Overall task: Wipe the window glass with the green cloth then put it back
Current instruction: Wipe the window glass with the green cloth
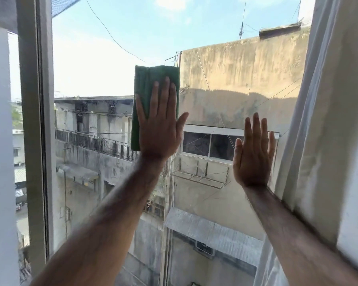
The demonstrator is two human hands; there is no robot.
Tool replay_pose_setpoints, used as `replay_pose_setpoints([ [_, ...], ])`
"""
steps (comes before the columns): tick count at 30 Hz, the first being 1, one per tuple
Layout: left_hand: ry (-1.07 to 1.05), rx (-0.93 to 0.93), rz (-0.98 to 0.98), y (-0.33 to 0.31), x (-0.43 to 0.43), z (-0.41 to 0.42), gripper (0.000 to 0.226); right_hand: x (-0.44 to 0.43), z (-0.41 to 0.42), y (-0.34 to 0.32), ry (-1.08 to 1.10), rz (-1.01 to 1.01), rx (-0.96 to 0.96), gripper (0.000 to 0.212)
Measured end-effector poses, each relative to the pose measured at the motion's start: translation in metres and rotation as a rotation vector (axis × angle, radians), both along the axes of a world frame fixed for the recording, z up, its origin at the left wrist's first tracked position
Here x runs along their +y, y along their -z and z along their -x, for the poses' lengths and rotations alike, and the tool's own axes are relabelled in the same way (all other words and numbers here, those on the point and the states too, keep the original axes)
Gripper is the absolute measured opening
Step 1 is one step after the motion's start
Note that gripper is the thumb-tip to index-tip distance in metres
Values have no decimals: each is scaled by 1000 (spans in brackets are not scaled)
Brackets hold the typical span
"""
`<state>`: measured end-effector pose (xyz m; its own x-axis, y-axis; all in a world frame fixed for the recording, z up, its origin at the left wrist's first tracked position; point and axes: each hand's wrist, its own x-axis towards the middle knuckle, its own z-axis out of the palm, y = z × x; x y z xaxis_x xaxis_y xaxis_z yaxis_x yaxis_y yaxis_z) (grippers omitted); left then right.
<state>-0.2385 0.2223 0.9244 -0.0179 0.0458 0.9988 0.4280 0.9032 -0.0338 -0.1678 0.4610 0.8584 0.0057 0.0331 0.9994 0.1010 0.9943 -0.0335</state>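
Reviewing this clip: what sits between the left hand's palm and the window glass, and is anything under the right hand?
Head view: the folded green cloth lies between the left hand and the window glass. The right hand is flat toward the glass with nothing visible under it.

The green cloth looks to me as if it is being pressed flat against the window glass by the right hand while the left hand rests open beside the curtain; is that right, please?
Not quite: the hands are swapped. In the head view the left hand presses the green cloth flat against the window glass, while the right hand rests open beside the curtain.
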Motion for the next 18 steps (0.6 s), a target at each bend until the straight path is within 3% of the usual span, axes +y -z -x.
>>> replay_pose_setpoints([
  [8,-52,-73,136,96,-7,-11,76,2,2,-1,-6,-1,11,58],
  [13,-63,4,129,66,-29,-36,40,0,0,-2,-3,13,5,59],
  [18,-59,11,151,27,-44,-51,32,0,0,-1,-29,15,-10,59],
])
